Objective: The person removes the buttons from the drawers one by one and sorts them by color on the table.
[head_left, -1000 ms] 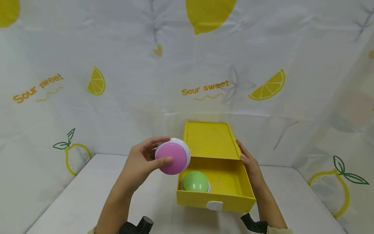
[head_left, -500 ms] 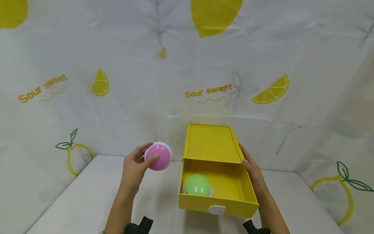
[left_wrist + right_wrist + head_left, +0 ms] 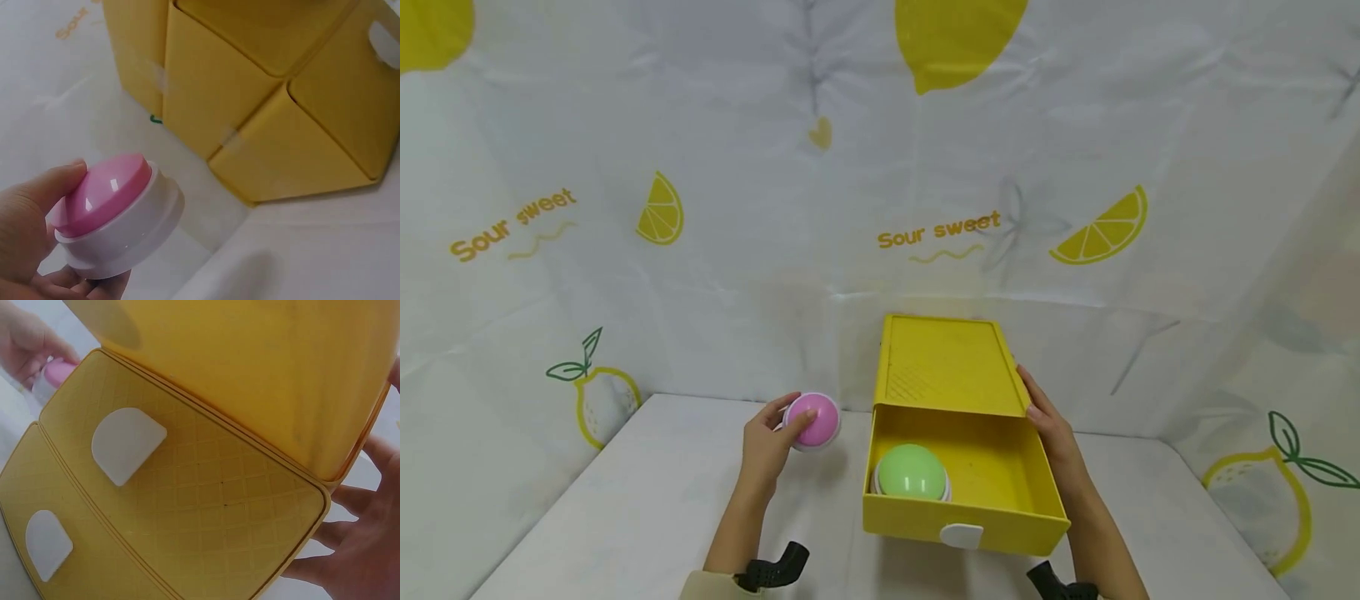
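We see the person's left hand [image 3: 765,444] pinching the pink button [image 3: 823,425], with the thumb on its pink top and the fingers tucked under its white base. The pink button is tilted and held up over the white bench [image 3: 625,500], and in the head view it covers a bit of the far edge. A gap lies between it and the yellow box [image 3: 951,367], so the 2 are apart. We see the right hand [image 3: 1056,429] touching the right side of the yellow box, with its fingers long and spread. The top drawer [image 3: 902,518] sticks out at the front, over the bench. Inside it, the green button [image 3: 913,472] sits in the front left corner, and the drawer floor shows to its right. We see 2 white handles [image 3: 128,445] in the right wrist view. Bench spreads out on both sides, up to the lemon sheet [image 3: 737,208] behind.
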Demonstrator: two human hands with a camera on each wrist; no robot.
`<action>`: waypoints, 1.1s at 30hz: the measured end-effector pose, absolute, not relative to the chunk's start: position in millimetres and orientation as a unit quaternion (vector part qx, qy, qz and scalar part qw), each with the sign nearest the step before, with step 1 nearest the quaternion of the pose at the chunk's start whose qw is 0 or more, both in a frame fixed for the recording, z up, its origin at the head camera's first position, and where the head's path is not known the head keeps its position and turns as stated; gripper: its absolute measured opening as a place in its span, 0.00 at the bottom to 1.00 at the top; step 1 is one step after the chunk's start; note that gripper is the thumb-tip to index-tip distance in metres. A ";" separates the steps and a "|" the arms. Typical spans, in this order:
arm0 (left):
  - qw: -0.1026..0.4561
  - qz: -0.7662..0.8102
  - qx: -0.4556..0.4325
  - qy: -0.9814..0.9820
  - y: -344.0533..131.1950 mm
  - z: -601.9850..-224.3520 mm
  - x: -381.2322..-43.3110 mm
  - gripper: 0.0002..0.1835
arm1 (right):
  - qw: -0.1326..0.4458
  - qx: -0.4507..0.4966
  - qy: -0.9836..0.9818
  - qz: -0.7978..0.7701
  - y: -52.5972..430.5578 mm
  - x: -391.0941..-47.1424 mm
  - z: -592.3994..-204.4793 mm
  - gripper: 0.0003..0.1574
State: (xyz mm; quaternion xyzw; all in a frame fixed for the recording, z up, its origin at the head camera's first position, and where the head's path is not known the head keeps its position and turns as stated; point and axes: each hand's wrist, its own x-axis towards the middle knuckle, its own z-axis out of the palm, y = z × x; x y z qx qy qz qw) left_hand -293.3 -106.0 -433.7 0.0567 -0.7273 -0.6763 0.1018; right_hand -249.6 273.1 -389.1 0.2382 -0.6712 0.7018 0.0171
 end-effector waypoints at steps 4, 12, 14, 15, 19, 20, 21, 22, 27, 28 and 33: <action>0.099 -0.666 0.077 -0.735 -104.9 -451.0 -299.4 0.30 | 0.018 0.228 -0.674 0.702 272.8 -249.2 -388.5 0.36; 0.088 -0.651 0.085 -0.749 -102.8 -474.1 -304.8 0.32 | 0.020 0.215 -0.680 0.700 272.8 -248.9 -389.1 0.35; 0.082 -0.647 0.088 -0.753 -102.5 -479.3 -305.5 0.32 | 0.015 0.216 -0.677 0.703 272.7 -249.0 -389.4 0.35; 0.080 -0.645 0.089 -0.755 -102.2 -482.4 -306.3 0.31 | 0.015 0.215 -0.678 0.703 272.6 -249.1 -389.4 0.35; 0.088 -0.634 0.080 -0.764 -100.0 -494.2 -309.3 0.29 | 0.016 0.217 -0.677 0.703 272.2 -248.7 -388.7 0.35; 0.093 -0.629 0.078 -0.768 -99.2 -496.7 -309.9 0.28 | 0.014 0.218 -0.675 0.705 272.2 -248.8 -388.7 0.35; 0.098 -0.623 0.076 -0.772 -98.6 -498.2 -310.0 0.28 | 0.014 0.218 -0.674 0.705 272.0 -248.8 -388.7 0.35; 0.103 -0.617 0.074 -0.777 -97.9 -499.2 -309.8 0.28 | 0.012 0.218 -0.674 0.706 271.9 -248.8 -388.6 0.35; 0.143 -0.559 0.067 -0.814 -96.6 -499.2 -308.1 0.28 | 0.011 0.213 -0.676 0.705 271.4 -249.1 -388.2 0.35; 0.152 -0.547 0.066 -0.821 -96.7 -499.0 -307.9 0.27 | 0.010 0.211 -0.676 0.706 271.4 -249.0 -388.2 0.35; 0.186 -0.506 0.057 -0.840 -98.6 -500.0 -308.1 0.23 | 0.010 0.209 -0.674 0.708 271.1 -248.3 -388.9 0.35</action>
